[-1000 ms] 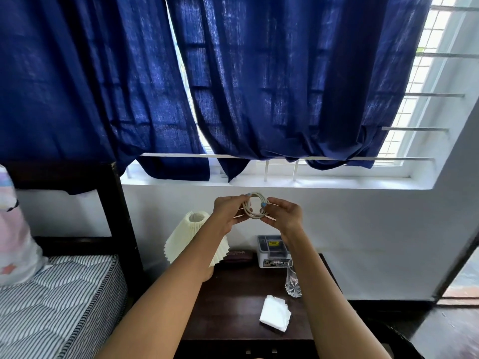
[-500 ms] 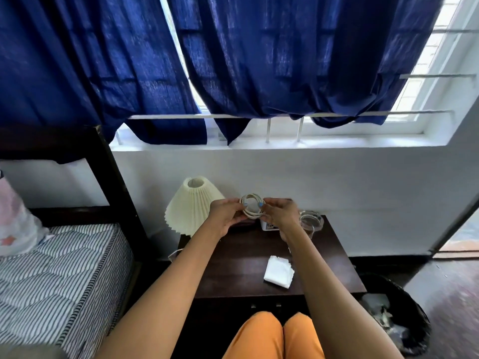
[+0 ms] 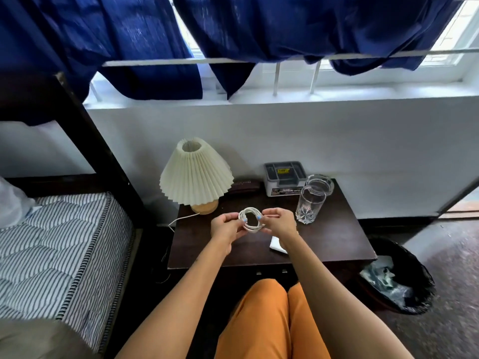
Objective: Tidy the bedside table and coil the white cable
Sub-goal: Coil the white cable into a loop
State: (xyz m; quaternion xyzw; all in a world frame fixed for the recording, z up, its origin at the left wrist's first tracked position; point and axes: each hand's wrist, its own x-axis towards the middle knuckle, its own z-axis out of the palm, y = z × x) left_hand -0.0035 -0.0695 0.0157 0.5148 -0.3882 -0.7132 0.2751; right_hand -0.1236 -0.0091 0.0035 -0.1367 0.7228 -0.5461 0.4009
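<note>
The white cable (image 3: 250,211) is wound into a small round coil and held above the dark wooden bedside table (image 3: 334,244). My left hand (image 3: 226,228) pinches the coil's left side and my right hand (image 3: 280,222) pinches its right side. On the table stand a pleated cream lamp (image 3: 195,174), a tall clear glass (image 3: 309,204), a glass ashtray (image 3: 320,183) behind it, a grey organiser box (image 3: 284,177) and a dark case (image 3: 243,186). A folded white tissue (image 3: 276,246) lies partly hidden under my right forearm.
A bed with a striped mattress (image 3: 59,252) and a dark frame post (image 3: 103,156) stands left of the table. A black bin (image 3: 396,278) with rubbish sits on the floor at the right. Blue curtains (image 3: 285,29) hang over the window. The lamp's cord (image 3: 181,219) trails off the table's left edge.
The view has tilted down, so the table, my orange-clad knees and the bin now show. My hands have lowered the coiled cable from window-sill height to just above the table.
</note>
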